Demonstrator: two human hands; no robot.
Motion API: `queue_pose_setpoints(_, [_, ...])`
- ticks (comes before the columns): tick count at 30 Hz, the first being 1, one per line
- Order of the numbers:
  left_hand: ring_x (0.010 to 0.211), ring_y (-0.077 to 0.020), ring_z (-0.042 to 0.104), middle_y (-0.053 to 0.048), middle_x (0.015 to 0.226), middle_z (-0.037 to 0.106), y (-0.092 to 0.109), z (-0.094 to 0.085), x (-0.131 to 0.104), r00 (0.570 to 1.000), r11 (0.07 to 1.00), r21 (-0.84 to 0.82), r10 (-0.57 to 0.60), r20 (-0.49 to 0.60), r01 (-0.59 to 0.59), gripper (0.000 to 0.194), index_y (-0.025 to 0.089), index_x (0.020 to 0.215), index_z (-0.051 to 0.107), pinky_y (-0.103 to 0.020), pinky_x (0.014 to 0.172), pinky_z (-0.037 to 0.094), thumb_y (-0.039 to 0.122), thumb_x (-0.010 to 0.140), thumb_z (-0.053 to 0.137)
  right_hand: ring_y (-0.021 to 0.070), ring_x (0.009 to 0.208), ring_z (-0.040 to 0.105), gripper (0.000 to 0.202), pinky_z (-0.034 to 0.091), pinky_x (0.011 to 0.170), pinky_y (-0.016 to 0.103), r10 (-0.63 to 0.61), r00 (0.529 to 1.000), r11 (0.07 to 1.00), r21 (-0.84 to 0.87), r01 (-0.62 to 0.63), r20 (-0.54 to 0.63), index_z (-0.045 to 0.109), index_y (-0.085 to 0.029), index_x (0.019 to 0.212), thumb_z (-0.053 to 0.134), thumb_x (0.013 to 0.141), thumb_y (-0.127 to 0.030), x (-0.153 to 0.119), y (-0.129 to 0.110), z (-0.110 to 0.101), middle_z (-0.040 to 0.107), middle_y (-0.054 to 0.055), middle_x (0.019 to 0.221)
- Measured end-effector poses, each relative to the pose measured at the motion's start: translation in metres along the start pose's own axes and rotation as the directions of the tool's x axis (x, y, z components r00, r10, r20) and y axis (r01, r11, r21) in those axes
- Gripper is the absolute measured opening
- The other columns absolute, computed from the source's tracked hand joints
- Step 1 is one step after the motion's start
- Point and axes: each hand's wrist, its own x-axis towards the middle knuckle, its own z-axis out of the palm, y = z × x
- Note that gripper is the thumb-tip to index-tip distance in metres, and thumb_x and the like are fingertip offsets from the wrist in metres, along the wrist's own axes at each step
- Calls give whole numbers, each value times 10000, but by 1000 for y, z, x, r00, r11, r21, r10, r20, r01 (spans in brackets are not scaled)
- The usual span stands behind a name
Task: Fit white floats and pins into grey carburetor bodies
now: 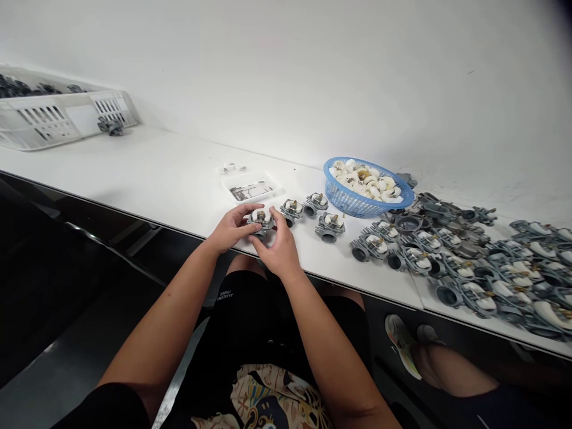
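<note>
Near the front edge of the table, a grey metal carburetor body (261, 221) with a white float on top is held between both hands. My left hand (232, 227) is closed on its left side, the thumb across the front and the fingers behind. From the right, my right hand (281, 250) grips it, with a finger at the upper side and the thumb below. Its underside is partly hidden by the fingers. Just right of my hands stand similar carburetor bodies with floats (331, 225). Behind them is a shallow clear tray (273, 189) holding thin metal pins.
A blue basket (336, 199) of white floats stands at the back right. Many carburetor bodies (465, 265) crowd the table's right side. Loose white floats (231, 167) lie behind the tray. At the far left is a white crate (58, 122) of dark parts. Another person's leg (456, 366) shows lower right.
</note>
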Motion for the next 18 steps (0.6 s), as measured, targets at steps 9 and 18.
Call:
queue_pose_setpoints(9, [1135,-240,622,-80,1264,668,4,-2,-2,999,999,-48,12,30,-11,544,221,1253,684,-334,949,492,299,744,862,323,1376,519,691,488,1116,506,-9,1000,1000,11,9,-27,449,-224,1462,753,851,-331,0,4,3,549,141,1473])
queue_pose_setpoints(18, [1128,-250,621,-90,1273,668,3,-3,-1,999,998,-50,-23,32,24,573,206,1268,679,-339,931,495,308,736,866,318,1347,548,658,514,1083,487,-13,1000,999,35,14,-28,468,-236,1439,751,851,-323,0,4,2,577,126,1444])
